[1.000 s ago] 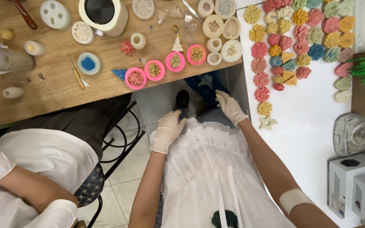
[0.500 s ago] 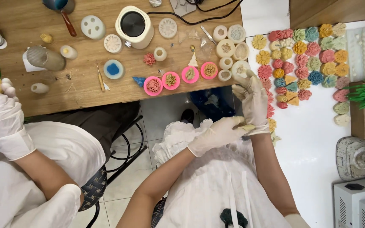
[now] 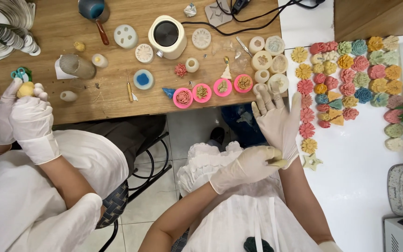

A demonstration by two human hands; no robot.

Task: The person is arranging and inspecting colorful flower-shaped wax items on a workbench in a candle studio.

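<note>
**Glove going on over a crowded craft desk**

Wooden desk [image 3: 117, 100] fills the top, with pink moulds [image 3: 213, 91] at 12 o'clock and coloured flower pieces [image 3: 350, 74] on a white surface at 2 o'clock. Right hand [image 3: 276, 122] spreads its fingers inside a white glove [image 3: 283, 135], mostly on. Left hand [image 3: 246, 168], gloved, pinches its cuff in a narrow grip. Glove looks thin and wrinkled; seating the cuff appears left.

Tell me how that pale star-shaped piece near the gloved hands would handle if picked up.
The star piece looks small and thin, so probably light. Its narrow points seem likely to chip or snap if pinched. It lies flat on the white surface, so it should slide rather than roll.
</note>
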